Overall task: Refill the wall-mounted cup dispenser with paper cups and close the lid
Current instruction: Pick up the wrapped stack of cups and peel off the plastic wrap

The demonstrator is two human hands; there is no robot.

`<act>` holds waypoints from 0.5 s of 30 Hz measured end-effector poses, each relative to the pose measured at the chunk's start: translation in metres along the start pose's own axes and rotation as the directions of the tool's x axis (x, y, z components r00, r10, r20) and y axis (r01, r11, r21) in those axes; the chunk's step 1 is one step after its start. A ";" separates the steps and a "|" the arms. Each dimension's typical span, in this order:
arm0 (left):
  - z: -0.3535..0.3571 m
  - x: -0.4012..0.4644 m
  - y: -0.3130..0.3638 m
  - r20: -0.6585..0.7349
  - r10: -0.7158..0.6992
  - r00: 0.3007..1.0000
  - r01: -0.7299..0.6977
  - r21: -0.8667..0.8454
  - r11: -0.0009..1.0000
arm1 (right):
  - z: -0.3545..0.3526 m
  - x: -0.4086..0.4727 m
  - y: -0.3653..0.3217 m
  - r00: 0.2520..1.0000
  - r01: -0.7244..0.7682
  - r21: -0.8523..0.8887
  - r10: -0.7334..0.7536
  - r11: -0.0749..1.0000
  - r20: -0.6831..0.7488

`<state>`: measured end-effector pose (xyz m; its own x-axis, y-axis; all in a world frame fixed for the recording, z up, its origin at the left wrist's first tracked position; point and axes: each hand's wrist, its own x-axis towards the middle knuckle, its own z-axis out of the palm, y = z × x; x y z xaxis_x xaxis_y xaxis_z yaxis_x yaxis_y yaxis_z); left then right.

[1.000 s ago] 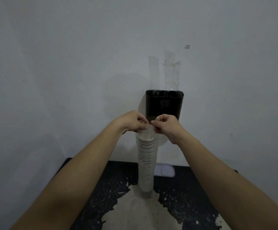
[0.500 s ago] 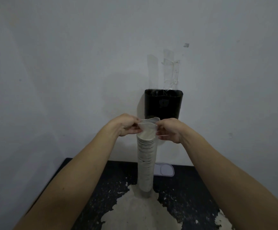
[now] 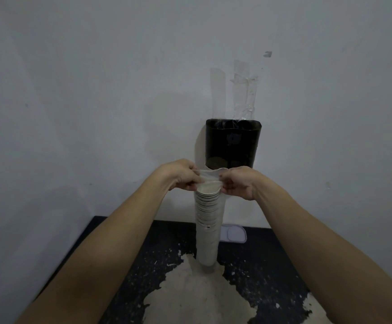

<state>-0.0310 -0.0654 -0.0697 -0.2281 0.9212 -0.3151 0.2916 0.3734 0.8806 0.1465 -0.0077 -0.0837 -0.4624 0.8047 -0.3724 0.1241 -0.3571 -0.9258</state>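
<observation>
Hands further apart than half a second back, clear plastic wrap (image 3: 208,176) now stretched wide over top of cup stack (image 3: 208,220). Left hand (image 3: 182,175) pinching wrap on left edge, fingers curled tight; right hand (image 3: 237,181) same on right edge. Stack upright at frame centre, base on chipped black table (image 3: 125,272). Black dispenser (image 3: 233,143) on wall just above hands, taped up, top open. Small white lid (image 3: 233,233) lying on table right behind stack.

Both hands have pulled the clear wrapper (image 3: 208,175) wider apart, baring the top cup (image 3: 208,189).
</observation>
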 end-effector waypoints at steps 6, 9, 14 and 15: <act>0.002 0.009 -0.006 -0.018 -0.008 1.000 0.008 0.008 1.000 | -0.006 0.012 0.008 0.997 -0.074 0.055 0.075 0.996 -0.017; 0.004 0.013 -0.006 -0.018 -0.067 0.998 0.067 -0.006 0.998 | -0.004 0.021 0.013 0.993 -0.101 0.013 0.101 0.995 -0.065; 0.003 0.022 -0.012 0.021 -0.204 0.979 0.205 -0.128 0.970 | 0.000 0.030 0.020 0.984 -0.162 -0.072 0.155 0.984 -0.092; 0.002 0.023 -0.014 0.042 -0.236 0.971 0.240 -0.160 0.958 | 0.000 0.031 0.021 0.981 -0.179 -0.080 0.172 0.981 -0.088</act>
<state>-0.0390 -0.0491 -0.0904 -0.2508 0.8109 -0.5286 0.0762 0.5609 0.8243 0.1350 0.0097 -0.1145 -0.3549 0.7702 -0.5299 0.2750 -0.4557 -0.8466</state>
